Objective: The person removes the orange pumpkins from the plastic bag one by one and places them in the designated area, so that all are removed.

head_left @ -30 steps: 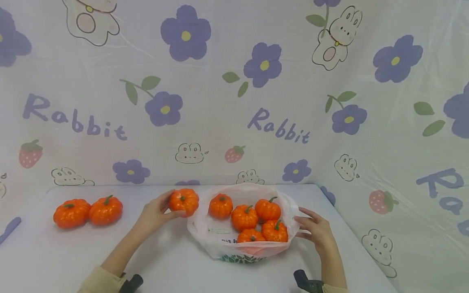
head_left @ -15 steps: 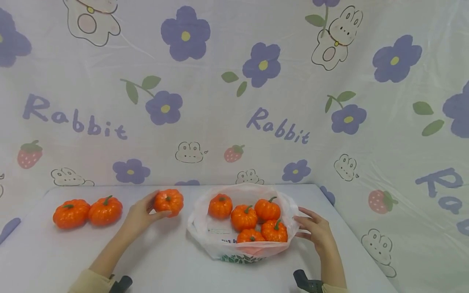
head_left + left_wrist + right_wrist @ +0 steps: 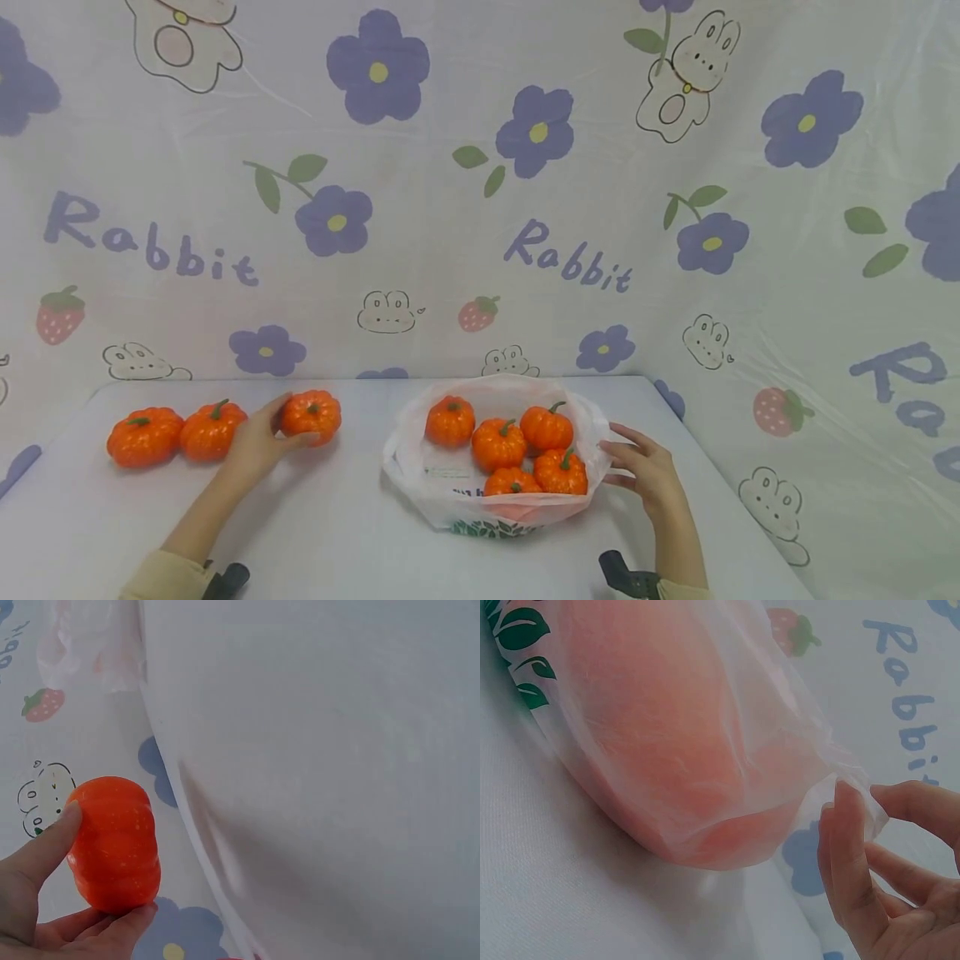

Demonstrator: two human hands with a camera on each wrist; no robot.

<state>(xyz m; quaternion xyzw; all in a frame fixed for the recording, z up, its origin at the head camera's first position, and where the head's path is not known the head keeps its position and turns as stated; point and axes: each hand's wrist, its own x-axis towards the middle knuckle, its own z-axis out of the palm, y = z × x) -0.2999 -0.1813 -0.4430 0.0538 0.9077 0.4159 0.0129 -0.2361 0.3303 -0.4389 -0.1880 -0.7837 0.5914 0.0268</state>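
My left hand (image 3: 258, 442) grips a small orange pumpkin (image 3: 315, 417) left of the bag. In the left wrist view the thumb presses one side of the pumpkin (image 3: 114, 844) and the fingertips the other. Farther left sit two more pumpkins, one at the outer end (image 3: 144, 437) and one (image 3: 210, 433) partly behind my hand. A white plastic bag (image 3: 420, 500) lies with its mouth open toward me, several pumpkins (image 3: 498, 444) inside. My right hand (image 3: 648, 471) pinches the bag's right edge; the right wrist view shows thin plastic (image 3: 855, 776) between its fingertips.
The white table (image 3: 337, 550) ends at the back against a curtain (image 3: 442, 250) printed with flowers and rabbits. The bag's near side has green leaf print (image 3: 525, 630).
My left hand has carried the pumpkin left, from beside the bag's rim to near the two pumpkins there. My right hand stays at the bag's edge.
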